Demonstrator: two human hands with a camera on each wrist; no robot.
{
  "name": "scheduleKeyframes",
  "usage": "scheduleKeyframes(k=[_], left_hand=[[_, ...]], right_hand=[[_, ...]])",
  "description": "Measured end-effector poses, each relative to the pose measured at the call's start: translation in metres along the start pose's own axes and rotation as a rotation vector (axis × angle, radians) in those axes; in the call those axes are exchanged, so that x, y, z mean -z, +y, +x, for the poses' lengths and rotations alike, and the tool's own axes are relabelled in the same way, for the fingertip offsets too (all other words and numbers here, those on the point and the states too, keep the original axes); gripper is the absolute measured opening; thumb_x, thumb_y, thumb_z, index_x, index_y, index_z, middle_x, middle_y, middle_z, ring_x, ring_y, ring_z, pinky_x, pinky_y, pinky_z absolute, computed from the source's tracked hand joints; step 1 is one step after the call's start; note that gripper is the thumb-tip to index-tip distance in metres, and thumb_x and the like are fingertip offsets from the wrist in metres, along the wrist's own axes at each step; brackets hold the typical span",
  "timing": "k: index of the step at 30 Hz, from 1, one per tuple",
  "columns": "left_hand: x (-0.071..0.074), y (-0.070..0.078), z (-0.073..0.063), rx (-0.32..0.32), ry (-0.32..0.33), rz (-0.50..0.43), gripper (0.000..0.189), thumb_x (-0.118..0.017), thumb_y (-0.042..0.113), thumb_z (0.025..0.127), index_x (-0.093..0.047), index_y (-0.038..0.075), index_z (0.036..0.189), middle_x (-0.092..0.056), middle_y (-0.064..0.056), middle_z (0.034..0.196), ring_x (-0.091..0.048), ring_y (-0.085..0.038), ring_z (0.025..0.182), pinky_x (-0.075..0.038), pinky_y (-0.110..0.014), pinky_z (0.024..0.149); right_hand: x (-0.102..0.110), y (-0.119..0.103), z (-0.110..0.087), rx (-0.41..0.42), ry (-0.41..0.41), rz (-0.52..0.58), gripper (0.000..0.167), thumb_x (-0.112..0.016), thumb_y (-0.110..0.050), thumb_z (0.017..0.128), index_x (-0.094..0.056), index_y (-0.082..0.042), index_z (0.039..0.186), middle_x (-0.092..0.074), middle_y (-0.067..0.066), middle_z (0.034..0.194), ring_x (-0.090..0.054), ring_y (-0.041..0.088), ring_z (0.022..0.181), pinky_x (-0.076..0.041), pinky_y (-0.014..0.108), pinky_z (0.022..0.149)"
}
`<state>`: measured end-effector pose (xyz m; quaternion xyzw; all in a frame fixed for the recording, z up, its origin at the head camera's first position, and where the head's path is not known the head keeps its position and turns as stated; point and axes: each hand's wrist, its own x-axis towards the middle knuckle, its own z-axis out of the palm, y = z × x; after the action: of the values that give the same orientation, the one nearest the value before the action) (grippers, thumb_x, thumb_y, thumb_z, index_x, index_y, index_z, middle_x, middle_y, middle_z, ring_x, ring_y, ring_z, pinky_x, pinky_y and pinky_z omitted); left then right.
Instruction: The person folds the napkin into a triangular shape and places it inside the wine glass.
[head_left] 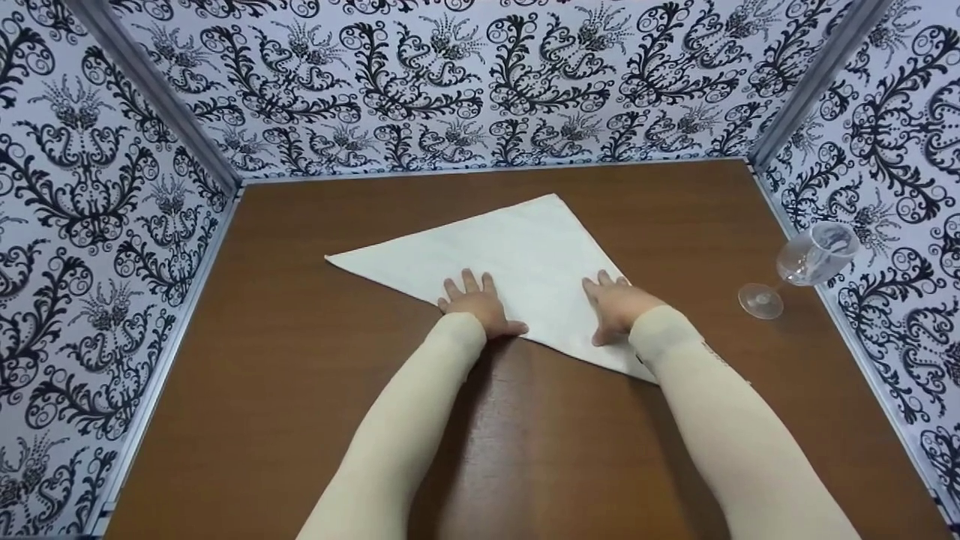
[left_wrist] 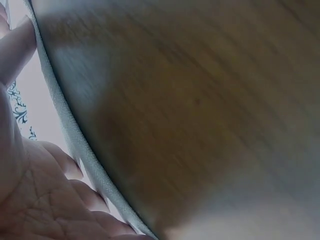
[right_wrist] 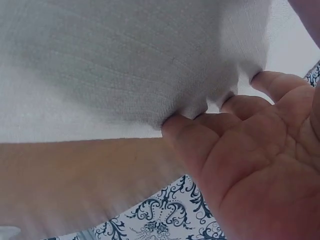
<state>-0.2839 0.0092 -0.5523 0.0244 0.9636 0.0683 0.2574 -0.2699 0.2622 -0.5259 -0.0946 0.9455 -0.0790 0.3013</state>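
A white cloth napkin (head_left: 517, 255), folded to a triangle, lies flat on the brown table. Over its near folded edge rests my left hand (head_left: 478, 306), fingers spread and thumb out to the right. In the left wrist view that hand's palm (left_wrist: 45, 200) shows beside the cloth's edge (left_wrist: 75, 135). My right hand (head_left: 619, 304) presses on the right part of the napkin with its fingers spread. The right wrist view shows its fingertips (right_wrist: 182, 130) touching the cloth (right_wrist: 125, 65) near an edge. Neither hand has its fingers curled round anything.
A clear stemmed glass (head_left: 814, 259) is at the table's right side, near the wall. Patterned black-and-white panels (head_left: 450, 82) enclose the back and both sides. The wooden tabletop (head_left: 300, 360) extends around the napkin.
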Motion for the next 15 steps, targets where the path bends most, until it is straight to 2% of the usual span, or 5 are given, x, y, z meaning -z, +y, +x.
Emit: scheduleKeyframes(k=[5, 11, 15], left_hand=[[-0.0012, -0.002, 0.0021, -0.01, -0.007, 0.019, 0.133, -0.062, 0.09, 0.078, -0.001, 0.018, 0.171, 0.009, -0.02, 0.177, 0.005, -0.054, 0.16, -0.021, -0.069, 0.126], [0.0056, -0.0048, -0.0031, -0.036, 0.006, 0.012, 0.132, -0.065, 0.088, 0.078, -0.003, 0.017, 0.171, 0.008, -0.02, 0.177, 0.004, -0.054, 0.161, -0.02, -0.068, 0.127], [0.0059, -0.0081, 0.0002, -0.058, 0.005, 0.028, 0.133, -0.063, 0.089, 0.078, -0.002, 0.017, 0.171, 0.008, -0.02, 0.177, 0.005, -0.053, 0.161, -0.019, -0.068, 0.127]], right_hand=[[-0.0018, -0.0001, 0.0008, -0.011, -0.007, -0.011, 0.112, -0.087, -0.031, 0.088, -0.013, -0.005, 0.169, -0.002, 0.03, 0.173, -0.008, 0.057, 0.158, -0.02, 0.066, 0.127], [-0.0047, -0.0019, -0.0005, -0.027, -0.011, 0.01, 0.113, -0.086, -0.033, 0.089, -0.011, -0.006, 0.169, 0.0, 0.03, 0.174, -0.006, 0.056, 0.158, -0.018, 0.067, 0.127], [-0.0061, -0.0059, -0.0048, -0.028, -0.003, 0.02, 0.113, -0.086, -0.033, 0.089, -0.012, -0.004, 0.169, 0.0, 0.03, 0.174, -0.006, 0.056, 0.158, -0.019, 0.067, 0.127]])
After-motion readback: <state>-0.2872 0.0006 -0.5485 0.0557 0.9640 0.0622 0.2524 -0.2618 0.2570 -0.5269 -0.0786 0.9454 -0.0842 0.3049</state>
